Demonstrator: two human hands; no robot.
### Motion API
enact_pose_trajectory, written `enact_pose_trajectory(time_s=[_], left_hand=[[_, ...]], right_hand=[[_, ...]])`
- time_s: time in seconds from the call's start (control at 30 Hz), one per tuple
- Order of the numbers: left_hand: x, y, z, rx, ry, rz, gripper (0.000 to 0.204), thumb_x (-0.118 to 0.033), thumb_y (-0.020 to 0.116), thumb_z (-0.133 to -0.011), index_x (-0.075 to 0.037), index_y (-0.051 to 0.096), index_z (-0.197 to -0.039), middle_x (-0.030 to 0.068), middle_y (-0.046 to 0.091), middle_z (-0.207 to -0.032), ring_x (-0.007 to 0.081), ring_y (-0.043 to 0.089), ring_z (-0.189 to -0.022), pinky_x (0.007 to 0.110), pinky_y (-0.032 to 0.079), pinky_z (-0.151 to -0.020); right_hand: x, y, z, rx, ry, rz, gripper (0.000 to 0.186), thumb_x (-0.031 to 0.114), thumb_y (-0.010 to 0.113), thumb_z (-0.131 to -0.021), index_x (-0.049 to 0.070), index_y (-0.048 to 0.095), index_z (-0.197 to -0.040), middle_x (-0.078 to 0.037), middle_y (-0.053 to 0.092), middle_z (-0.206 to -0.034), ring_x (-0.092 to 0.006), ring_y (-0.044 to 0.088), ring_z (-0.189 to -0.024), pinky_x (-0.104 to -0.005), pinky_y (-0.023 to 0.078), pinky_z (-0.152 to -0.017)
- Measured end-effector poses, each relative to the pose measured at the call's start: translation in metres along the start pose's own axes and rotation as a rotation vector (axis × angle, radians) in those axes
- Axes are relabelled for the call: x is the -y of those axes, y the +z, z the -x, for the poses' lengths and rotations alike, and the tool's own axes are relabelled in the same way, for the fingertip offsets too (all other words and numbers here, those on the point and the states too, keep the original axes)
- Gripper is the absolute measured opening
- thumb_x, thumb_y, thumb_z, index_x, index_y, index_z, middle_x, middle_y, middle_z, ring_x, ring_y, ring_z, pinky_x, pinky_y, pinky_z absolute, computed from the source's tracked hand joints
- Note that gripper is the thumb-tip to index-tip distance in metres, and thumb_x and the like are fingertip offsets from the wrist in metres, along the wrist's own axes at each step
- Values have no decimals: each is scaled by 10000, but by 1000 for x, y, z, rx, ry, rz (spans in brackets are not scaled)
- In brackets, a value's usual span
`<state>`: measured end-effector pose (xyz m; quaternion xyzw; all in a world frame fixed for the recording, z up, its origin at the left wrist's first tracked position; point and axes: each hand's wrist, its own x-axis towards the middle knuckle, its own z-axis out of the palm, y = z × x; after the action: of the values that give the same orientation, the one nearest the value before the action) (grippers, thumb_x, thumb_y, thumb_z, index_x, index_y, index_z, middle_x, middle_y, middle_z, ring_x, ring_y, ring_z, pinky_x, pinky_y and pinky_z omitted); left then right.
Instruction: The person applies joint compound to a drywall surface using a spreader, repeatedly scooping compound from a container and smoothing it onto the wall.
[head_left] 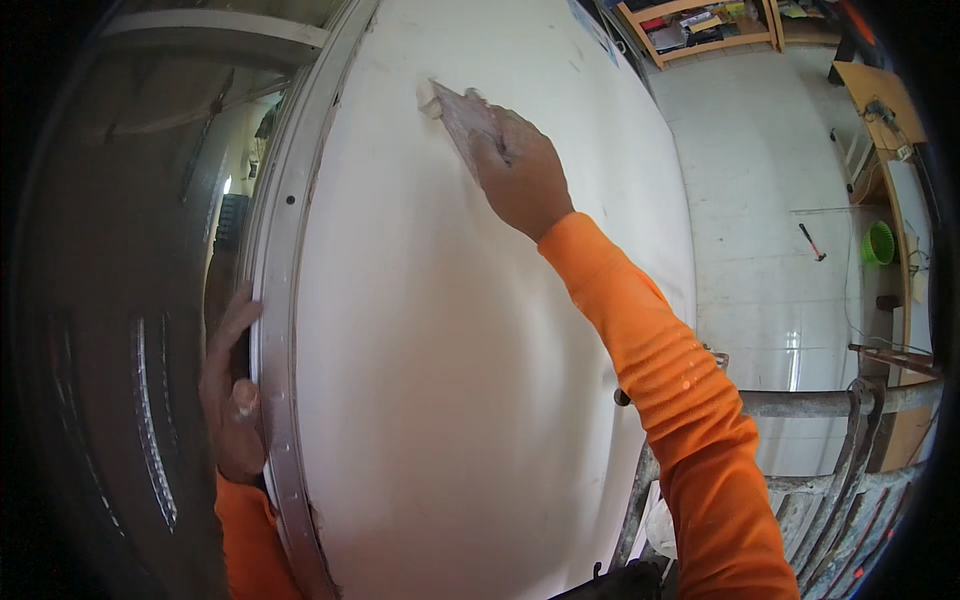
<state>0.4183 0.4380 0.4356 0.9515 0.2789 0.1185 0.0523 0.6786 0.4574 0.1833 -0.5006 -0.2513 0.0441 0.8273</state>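
My right hand [520, 170] is closed round a putty knife [468, 118], its flat blade smeared with pale filler. A lump of off-white putty [430, 100] sits at the blade's upper left corner, against the white wall panel [450, 330]. Low on the left, my left hand [232, 410] rests against the edge of the metal frame [278, 270]. Its fingers are stretched upward, with the thumb apart from them, and it holds no tool. Orange sleeves cover both forearms.
Dark glass [110, 300] fills the left side. At lower right stands a metal scaffold railing [800, 403]. Down on the pale tiled floor [745, 150] lie a hammer [812, 243] and a green basket [878, 243]. A wooden shelf [700, 45] with assorted items is at the top right.
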Motion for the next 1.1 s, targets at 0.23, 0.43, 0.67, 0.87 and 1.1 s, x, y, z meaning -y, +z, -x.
enact_pose_trajectory(time_s=[0.23,0.43,0.67,0.87,1.1], left_hand=[[4,2,-1,-39,-46,-107,988,-803,536,-842,23,554,-1383,305,429,-1528,422,390,-1449,568,245,-1201],[1,4,0,-72,-82,-44,1003,-775,610,-834,81,551,-1354,337,436,-1506,424,418,-1428,545,275,-1191],[4,0,4,-77,-47,-59,989,-771,615,-838,67,560,-1360,324,465,-1489,424,447,-1408,534,300,-1185],[3,2,3,-84,-94,-32,967,-744,629,-846,69,557,-1366,325,460,-1493,422,444,-1410,532,304,-1184],[0,-4,3,-96,-74,-11,986,-754,623,-845,86,559,-1358,325,464,-1491,420,440,-1414,531,294,-1189]], right_hand=[[-20,67,-61,-42,-165,280,287,135,516,-959,36,651,-1192,-140,641,-1076,-318,589,-1023,-439,509,-932],[-23,115,-93,-69,-264,412,297,130,570,-941,14,639,-1206,-143,620,-1147,-339,570,-1051,-424,504,-933],[-7,130,-85,46,-360,558,362,127,592,-899,-31,631,-1222,-191,604,-1167,-336,566,-1078,-415,522,-935],[14,99,-77,333,-295,615,399,91,597,-849,-33,634,-1226,-183,604,-1194,-341,578,-1089,-435,551,-897],[9,49,-55,386,-328,442,350,88,561,-848,51,714,-1161,-125,662,-1197,-328,611,-1090,-434,543,-927]])
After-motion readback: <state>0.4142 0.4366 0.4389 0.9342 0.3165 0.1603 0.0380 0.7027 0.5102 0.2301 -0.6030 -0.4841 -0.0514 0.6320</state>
